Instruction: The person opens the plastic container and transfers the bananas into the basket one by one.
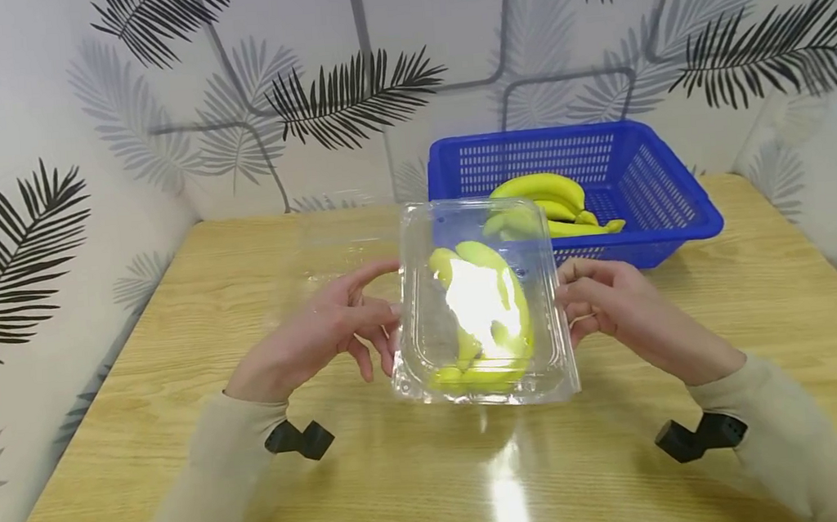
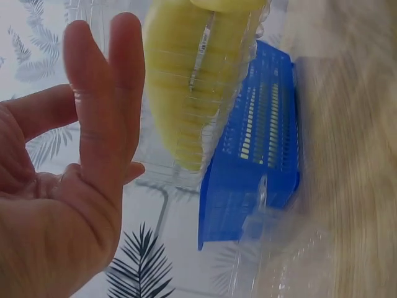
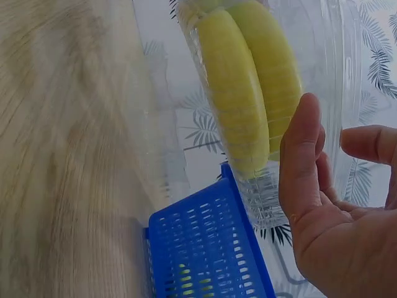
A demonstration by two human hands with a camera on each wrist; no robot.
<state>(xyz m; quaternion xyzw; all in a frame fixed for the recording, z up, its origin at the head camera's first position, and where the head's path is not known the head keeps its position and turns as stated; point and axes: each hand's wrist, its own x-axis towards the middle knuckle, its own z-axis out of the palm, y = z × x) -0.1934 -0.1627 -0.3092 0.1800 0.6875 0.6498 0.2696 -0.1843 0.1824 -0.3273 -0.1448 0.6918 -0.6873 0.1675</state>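
Observation:
A clear plastic clamshell box (image 1: 424, 326) with its lid down is held up above the table, tilted toward the head camera. Yellow bananas (image 1: 518, 331) lie inside it, partly washed out by glare. At the box's left edge my left hand (image 1: 349, 316) grips the side, some of its fingers spread. My right hand (image 1: 606, 299) holds the opposite edge between thumb and fingers. From below, the right wrist view shows two bananas (image 3: 236, 93) against the ribbed base of the box.
A blue perforated basket (image 1: 682, 232) stands at the back right of the wooden table (image 1: 194, 311), with more bananas (image 1: 542, 190) in it. Other clear plastic packaging (image 1: 343, 234) stands at the back, left of the box. A patterned wall covering (image 1: 346, 94) rises behind.

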